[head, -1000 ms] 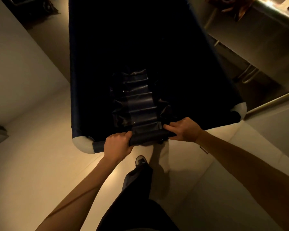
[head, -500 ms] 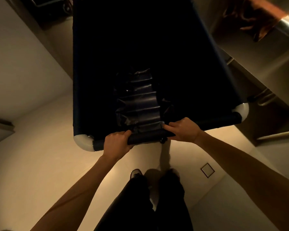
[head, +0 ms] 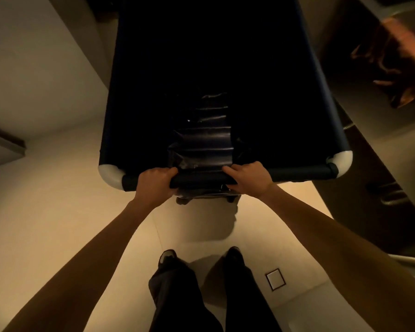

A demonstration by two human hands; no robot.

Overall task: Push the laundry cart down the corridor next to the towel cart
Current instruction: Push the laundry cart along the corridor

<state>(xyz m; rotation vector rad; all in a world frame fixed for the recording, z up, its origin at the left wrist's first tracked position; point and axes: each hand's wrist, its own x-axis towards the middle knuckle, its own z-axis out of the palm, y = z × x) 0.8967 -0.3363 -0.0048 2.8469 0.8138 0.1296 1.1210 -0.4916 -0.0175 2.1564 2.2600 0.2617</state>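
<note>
The laundry cart (head: 300, 173) is a deep, dark fabric bin with white plastic corner caps, right in front of me. Its inside is black except for a creased dark liner near the close end. My left hand (head: 153, 182) and my right hand (head: 248, 179) both grip the padded near rail, about a hand's width apart. A second metal cart (head: 374, 144) stands along the right side, close to the laundry cart's right edge, with brownish cloth on its top.
A pale wall (head: 34, 68) runs along the left with a dark ledge (head: 3, 144) jutting out. The floor is beige tile with a small square plate (head: 275, 279) near my right foot. My legs stand just behind the cart.
The cart and I have moved forward down the corridor, and the cart has straightened. The metal cart on the right has slid closer alongside. Both hands kept their grip on the rail.
</note>
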